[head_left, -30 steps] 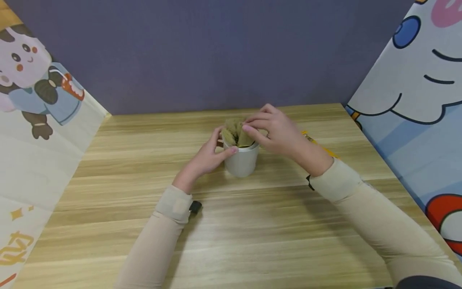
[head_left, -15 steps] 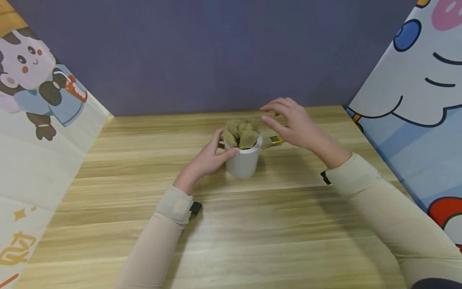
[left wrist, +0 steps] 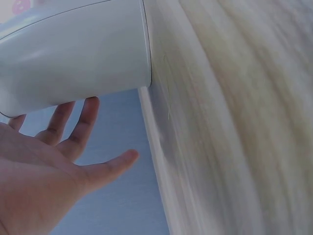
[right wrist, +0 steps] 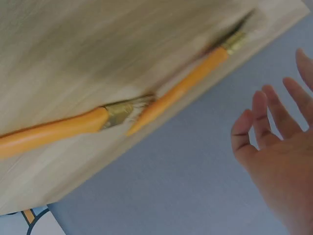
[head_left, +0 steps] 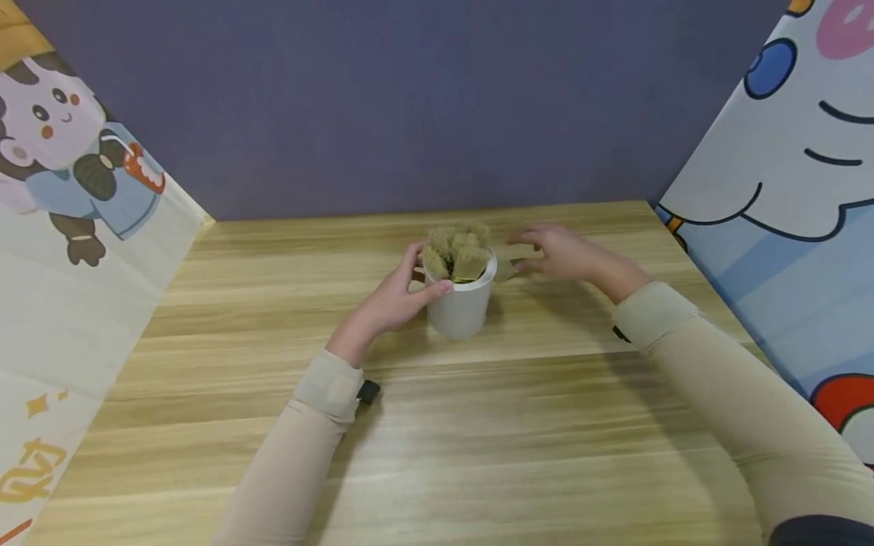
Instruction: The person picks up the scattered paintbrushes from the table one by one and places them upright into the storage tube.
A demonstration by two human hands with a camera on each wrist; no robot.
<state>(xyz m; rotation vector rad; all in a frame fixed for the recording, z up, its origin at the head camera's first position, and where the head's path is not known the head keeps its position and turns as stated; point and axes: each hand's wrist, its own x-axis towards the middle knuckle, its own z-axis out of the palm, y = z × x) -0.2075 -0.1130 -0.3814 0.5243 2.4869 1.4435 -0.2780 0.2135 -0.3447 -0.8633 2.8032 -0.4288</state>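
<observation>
A white cup [head_left: 459, 312] stands upright on the table, packed with several paintbrushes [head_left: 468, 259], tan bristles up. My left hand [head_left: 391, 301] holds it at the left of the rim, thumb in front and fingers round the back. In the left wrist view some fingertips touch the cup [left wrist: 73, 54]. Right of the cup, my right hand [head_left: 563, 255] hovers low over a loose brush [head_left: 506, 271], fingers spread and holding nothing. The right wrist view shows two orange-handled brushes lying flat, a nearer brush [right wrist: 54, 131] and a farther brush [right wrist: 185, 81]; the hand is apart from both.
The wood-grain table [head_left: 437, 447] backs onto a dark blue-grey wall [head_left: 423, 106]. Cartoon-printed panels flank it, a left panel [head_left: 41, 318] and a right panel [head_left: 819, 318]. A small black piece [head_left: 369, 391] sits at the left cuff.
My right hand has let go of the bristles in the cup, moved right, and come down toward the loose brush. The left hand has stayed on the cup.
</observation>
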